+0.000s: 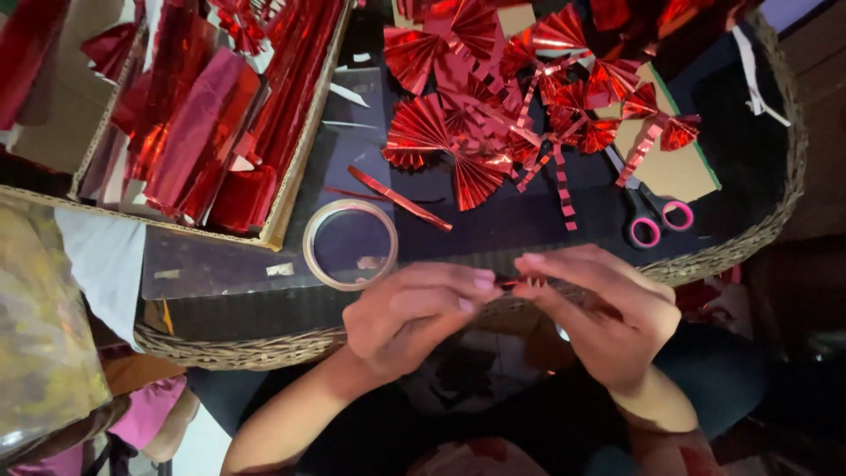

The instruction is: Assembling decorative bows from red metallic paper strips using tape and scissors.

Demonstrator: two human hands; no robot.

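Observation:
My left hand (414,313) and my right hand (599,308) meet just over the near rim of a dark table (529,229). Between their fingertips they pinch a small pleated strip of shiny red foil (520,283); most of it is hidden by the fingers. A roll of clear tape (350,244) lies flat on the table just beyond my left hand. Several finished red foil fans (493,115) with zigzag tails are heaped farther back.
A cardboard box (286,189) full of red foil sheets (194,123) stands at the back left. Pink-handled scissors (656,216) lie at the right beside a piece of cardboard (679,172). A loose red foil strip (401,198) lies near the tape. The table has a woven wicker rim (256,348).

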